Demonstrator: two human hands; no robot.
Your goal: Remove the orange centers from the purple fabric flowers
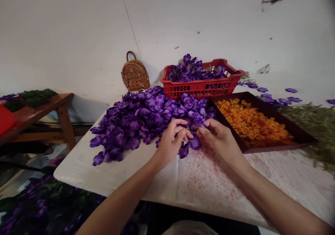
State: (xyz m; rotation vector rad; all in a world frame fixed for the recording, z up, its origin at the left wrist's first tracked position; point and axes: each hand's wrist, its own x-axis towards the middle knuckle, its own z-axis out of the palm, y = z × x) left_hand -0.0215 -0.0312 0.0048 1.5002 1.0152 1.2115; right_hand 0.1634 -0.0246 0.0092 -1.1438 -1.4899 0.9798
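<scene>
We have both hands out in front of us, close together over the near edge of a big purple petal pile (138, 119). The right hand (218, 137) has its thumb and finger pinched together, and its grip seems to have hold of a small purple flower piece (202, 125). The left hand (171, 139) is just beside it with curled fingers. Its grip looks nearly closed, but we cannot tell if anything thin is in it. The two hands face each other, maybe so that both can work on one tiny thing. A few loose petals (193, 142) lie just under them.

The pile is by the left hand and the dark tray (252, 150) is by the right, so we think both are easy to reach. The tray's sides seem good for stopping the fluffy orange bits (251, 123) from rolling away. The red basket (201, 87) sits behind, holding more purple flowers.

The table (104, 182) is pale, with pinkish red specks near the right arm. Green stems (316, 126) lie at the right. A brown backpack (135, 76) leans by the white wall (78, 25). At the left we see a wooden bench (66, 123).
</scene>
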